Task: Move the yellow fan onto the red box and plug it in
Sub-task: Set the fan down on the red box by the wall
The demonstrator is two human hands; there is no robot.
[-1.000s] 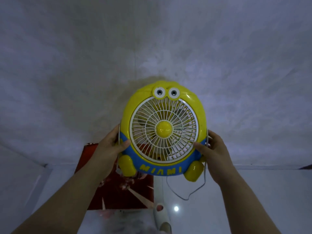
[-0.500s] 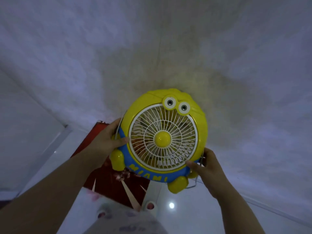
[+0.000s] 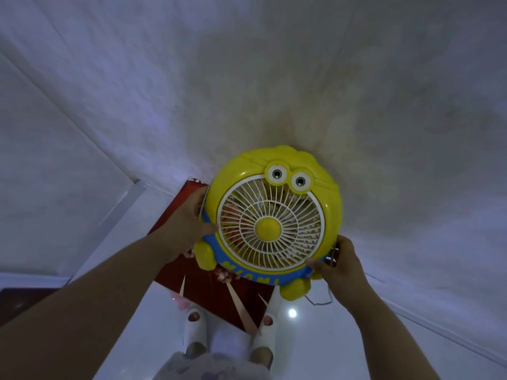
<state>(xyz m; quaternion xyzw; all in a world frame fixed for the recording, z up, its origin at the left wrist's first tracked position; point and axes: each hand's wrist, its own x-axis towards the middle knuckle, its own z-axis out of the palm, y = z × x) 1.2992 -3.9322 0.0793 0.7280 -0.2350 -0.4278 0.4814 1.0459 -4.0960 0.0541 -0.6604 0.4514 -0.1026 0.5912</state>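
Note:
A round yellow fan (image 3: pixel 274 212) with a white grille, two googly eyes and a blue band hangs in the air, tilted to the right. My left hand (image 3: pixel 189 229) grips its left side and my right hand (image 3: pixel 338 263) grips its lower right edge. Directly below the fan, the red box (image 3: pixel 208 289) lies flat on the floor against the wall. The fan's thin cord (image 3: pixel 322 301) dangles in a loop below my right hand; its plug is out of sight.
A rough white wall (image 3: pixel 301 78) fills the upper view and meets a second wall (image 3: pixel 41 187) at a corner on the left. My feet in white slippers (image 3: pixel 194 329) stand on the glossy white floor (image 3: pixel 315 344) at the box's near edge.
The fan has moved left over the red box and tilted further to the right. The view has turned toward the corner, and my feet have come into sight.

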